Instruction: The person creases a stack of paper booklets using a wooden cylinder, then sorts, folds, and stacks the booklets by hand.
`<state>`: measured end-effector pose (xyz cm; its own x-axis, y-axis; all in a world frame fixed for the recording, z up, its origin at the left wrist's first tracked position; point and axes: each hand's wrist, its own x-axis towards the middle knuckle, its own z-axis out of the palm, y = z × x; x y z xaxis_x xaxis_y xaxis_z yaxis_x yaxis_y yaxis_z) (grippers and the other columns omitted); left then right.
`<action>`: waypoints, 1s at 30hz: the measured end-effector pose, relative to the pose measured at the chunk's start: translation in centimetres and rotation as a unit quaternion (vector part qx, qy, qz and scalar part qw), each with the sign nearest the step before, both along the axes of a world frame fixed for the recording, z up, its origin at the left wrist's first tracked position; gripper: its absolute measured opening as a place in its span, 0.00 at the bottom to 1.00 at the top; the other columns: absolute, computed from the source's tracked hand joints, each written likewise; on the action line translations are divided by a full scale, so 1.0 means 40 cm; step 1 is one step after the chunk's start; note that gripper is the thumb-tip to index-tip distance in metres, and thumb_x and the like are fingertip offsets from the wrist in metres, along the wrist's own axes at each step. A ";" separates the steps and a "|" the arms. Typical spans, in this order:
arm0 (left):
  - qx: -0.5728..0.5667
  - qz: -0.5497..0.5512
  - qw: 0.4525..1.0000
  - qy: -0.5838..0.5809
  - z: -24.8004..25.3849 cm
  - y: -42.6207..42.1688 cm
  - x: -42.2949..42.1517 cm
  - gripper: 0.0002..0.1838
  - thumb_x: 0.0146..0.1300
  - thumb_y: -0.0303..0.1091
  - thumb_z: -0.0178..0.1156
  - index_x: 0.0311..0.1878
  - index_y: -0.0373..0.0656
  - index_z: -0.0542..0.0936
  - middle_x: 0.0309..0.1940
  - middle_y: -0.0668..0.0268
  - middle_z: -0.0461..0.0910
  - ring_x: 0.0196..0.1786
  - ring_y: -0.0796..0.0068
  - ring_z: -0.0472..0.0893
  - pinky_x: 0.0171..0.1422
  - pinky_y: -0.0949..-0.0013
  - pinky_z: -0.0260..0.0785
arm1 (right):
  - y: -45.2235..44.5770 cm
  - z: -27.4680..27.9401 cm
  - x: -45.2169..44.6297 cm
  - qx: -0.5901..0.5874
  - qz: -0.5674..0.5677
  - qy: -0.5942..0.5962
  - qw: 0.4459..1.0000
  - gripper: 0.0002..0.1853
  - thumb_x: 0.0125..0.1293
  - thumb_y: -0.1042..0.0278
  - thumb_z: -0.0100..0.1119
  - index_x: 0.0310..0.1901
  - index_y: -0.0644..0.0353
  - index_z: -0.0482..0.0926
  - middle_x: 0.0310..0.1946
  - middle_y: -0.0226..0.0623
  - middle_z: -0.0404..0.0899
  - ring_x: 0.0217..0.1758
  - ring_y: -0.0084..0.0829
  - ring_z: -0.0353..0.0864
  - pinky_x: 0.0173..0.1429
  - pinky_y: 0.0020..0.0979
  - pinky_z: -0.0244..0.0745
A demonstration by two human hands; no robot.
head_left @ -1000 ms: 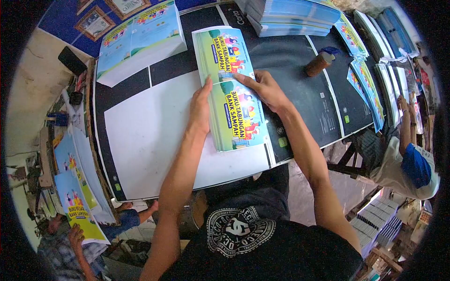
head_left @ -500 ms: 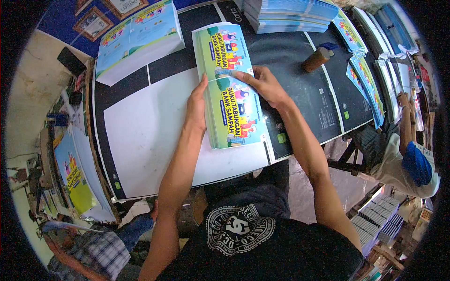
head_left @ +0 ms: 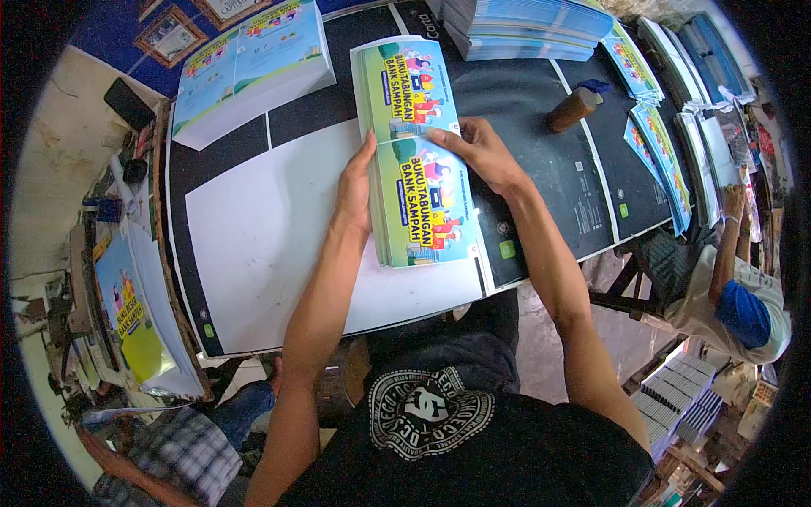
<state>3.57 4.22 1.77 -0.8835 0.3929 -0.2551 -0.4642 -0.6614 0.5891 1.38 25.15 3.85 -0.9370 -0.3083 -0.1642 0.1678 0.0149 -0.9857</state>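
Holding the covers with both hands in the centre of the frame, upright and a little tilted, partly above the white sheet. With the left hand, closed lightly on the left long edge, thumb near the join between the two printed panels. With the right hand, gripping from the right edge at nearly the same height, thumb pressed on the top face; impossible to see how far the other fingers go below.

Judging by the layered left edge, made of many thin leaves, so rather heavier than one sheet, but probably easy to lift. Looking glossy, therefore likely slippery between leaves and ready to fan out if held by the top leaf only. Likely stiff enough together across the middle, yet soft at the far and near ends. Better to take hold by both long edges near the join, with even and gentle pressure, in order not to bend corners or mark the print.

Around the covers: at upper left, a big pile; at upper centre-right, a tall pile; at right, a brown roll and loose booklets on the dark table.
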 end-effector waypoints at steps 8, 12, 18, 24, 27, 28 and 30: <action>-0.037 0.031 0.999 -0.011 0.022 0.007 0.005 0.31 0.74 0.56 0.52 0.67 0.39 0.71 0.50 0.57 0.83 0.45 0.68 0.87 0.46 0.68 0.84 | 0.001 -0.015 -0.005 -0.029 0.003 -0.008 1.000 0.29 0.68 0.48 0.67 0.49 0.74 0.81 0.35 0.42 0.88 0.31 0.23 0.87 0.34 0.24 0.81; -0.130 0.043 0.989 0.049 0.011 -0.004 -0.004 0.31 0.74 0.55 0.53 0.65 0.37 0.73 0.49 0.57 0.83 0.44 0.70 0.87 0.46 0.69 0.82 | -0.001 -0.011 0.000 -0.045 -0.048 -0.093 0.993 0.29 0.67 0.47 0.67 0.48 0.73 0.82 0.34 0.41 0.87 0.30 0.23 0.87 0.33 0.24 0.80; -0.190 0.069 0.974 0.106 0.040 -0.001 0.004 0.31 0.73 0.55 0.55 0.59 0.31 0.76 0.46 0.58 0.85 0.43 0.74 0.87 0.45 0.72 0.81 | -0.040 0.015 0.019 0.046 -0.070 -0.049 0.995 0.29 0.65 0.47 0.69 0.44 0.75 0.81 0.32 0.42 0.87 0.27 0.25 0.87 0.31 0.25 0.81; -0.213 0.082 0.968 0.104 0.027 -0.010 -0.006 0.30 0.73 0.52 0.56 0.60 0.31 0.76 0.48 0.55 0.84 0.42 0.70 0.87 0.46 0.70 0.81 | -0.030 0.020 0.007 0.000 -0.055 -0.069 0.996 0.27 0.67 0.51 0.68 0.46 0.76 0.79 0.32 0.44 0.87 0.25 0.25 0.87 0.30 0.25 0.84; -0.224 0.091 0.965 0.105 0.031 -0.032 -0.006 0.29 0.73 0.51 0.55 0.60 0.32 0.77 0.47 0.56 0.84 0.42 0.70 0.87 0.46 0.69 0.81 | -0.025 0.031 0.006 0.007 -0.061 -0.076 0.995 0.27 0.66 0.53 0.69 0.48 0.75 0.78 0.33 0.43 0.87 0.25 0.25 0.87 0.30 0.25 0.84; -0.229 0.095 0.963 0.107 0.042 -0.036 -0.002 0.28 0.73 0.51 0.55 0.59 0.32 0.77 0.47 0.57 0.84 0.42 0.70 0.87 0.46 0.69 0.81 | -0.019 0.025 0.002 -0.003 -0.069 -0.068 0.995 0.26 0.66 0.53 0.70 0.48 0.75 0.79 0.34 0.43 0.87 0.27 0.24 0.87 0.32 0.26 0.84; -0.194 0.103 0.970 0.104 0.063 -0.028 0.003 0.27 0.74 0.49 0.54 0.59 0.32 0.77 0.47 0.58 0.85 0.42 0.71 0.87 0.46 0.70 0.81 | 0.012 0.018 -0.008 -0.026 -0.084 -0.054 0.995 0.26 0.64 0.54 0.71 0.49 0.73 0.80 0.36 0.43 0.87 0.30 0.24 0.87 0.35 0.28 0.83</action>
<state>3.67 3.09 4.28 -0.9813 0.1133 -0.1555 -0.1898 -0.4372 0.8791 1.06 25.62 4.56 -0.9536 -0.1595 -0.2554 0.2694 -0.0732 -0.9602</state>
